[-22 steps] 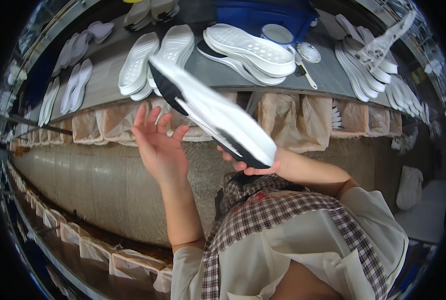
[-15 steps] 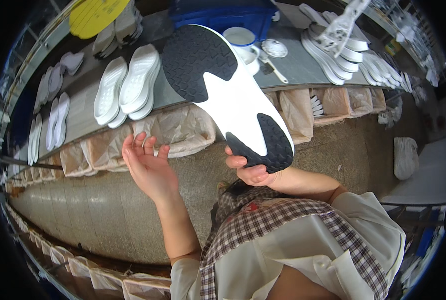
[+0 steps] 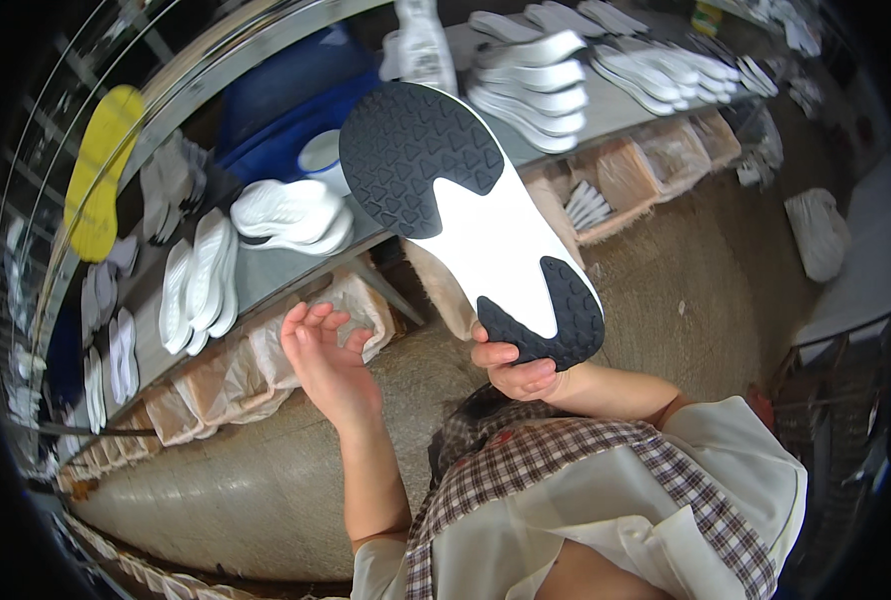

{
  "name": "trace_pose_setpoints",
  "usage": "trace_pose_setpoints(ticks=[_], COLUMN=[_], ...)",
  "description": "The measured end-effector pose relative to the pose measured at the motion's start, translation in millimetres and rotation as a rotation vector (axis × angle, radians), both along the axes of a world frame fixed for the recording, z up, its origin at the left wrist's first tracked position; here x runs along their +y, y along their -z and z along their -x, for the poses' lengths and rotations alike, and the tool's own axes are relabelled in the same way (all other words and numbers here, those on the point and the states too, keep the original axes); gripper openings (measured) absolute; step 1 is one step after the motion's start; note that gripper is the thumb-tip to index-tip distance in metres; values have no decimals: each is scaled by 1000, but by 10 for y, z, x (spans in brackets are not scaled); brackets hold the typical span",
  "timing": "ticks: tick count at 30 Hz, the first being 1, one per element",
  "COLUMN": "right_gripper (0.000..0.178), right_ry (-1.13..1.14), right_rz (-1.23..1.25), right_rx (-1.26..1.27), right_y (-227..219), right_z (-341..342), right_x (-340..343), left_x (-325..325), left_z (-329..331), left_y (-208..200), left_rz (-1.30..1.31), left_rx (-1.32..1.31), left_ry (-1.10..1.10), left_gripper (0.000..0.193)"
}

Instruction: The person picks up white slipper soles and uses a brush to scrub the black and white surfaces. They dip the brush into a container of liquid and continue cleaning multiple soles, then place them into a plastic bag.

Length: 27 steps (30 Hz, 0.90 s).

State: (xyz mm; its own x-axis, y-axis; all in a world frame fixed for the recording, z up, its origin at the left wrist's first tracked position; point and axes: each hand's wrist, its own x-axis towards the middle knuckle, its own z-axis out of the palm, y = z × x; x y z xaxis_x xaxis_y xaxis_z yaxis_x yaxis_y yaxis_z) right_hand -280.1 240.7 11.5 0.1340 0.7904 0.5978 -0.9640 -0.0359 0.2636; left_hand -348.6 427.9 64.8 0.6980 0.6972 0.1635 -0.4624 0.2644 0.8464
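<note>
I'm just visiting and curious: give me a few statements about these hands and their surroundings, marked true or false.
1. The right hand holds a sole. True.
2. The left hand grips the sole too. False: the left hand is empty and apart from it.
3. The sole has black tread. True.
4. The yellow sheet is round. False: the yellow sheet is sole-shaped.
5. White soles lie on the bench. True.

There are two hands [image 3: 331, 355] [image 3: 521, 368], one black-and-white sole [image 3: 486, 245], one yellow sole-shaped sheet [image 3: 103, 175] and one blue-rimmed container [image 3: 322, 151].
</note>
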Motion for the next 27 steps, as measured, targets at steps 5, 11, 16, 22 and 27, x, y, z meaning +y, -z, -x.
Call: trace_pose_setpoints(ticks=[5,11,16,22,27], right_gripper=[55,56,51,50,66], right_ry=[109,278,392,530,884], right_rz=[-27,-90,-185,-146,360], right_rx=[28,34,16,10,-141], right_y=[62,172,273,273,-151], right_z=[-129,-276,-423,-609,-992], right_x=[-900,-1801,-2234,-2531,-3057], left_x=[-867,-1796,-2274,-2546,-2360], left_z=[-404,-908,-1235,-1679,-2148], left_y=[32,100,97,128,177], left_rz=[-23,-44,-74,-68,-49], left_rx=[17,75,103,122,60], left_ry=[161,360,498,635,614], left_gripper=[29,32,29,29,29])
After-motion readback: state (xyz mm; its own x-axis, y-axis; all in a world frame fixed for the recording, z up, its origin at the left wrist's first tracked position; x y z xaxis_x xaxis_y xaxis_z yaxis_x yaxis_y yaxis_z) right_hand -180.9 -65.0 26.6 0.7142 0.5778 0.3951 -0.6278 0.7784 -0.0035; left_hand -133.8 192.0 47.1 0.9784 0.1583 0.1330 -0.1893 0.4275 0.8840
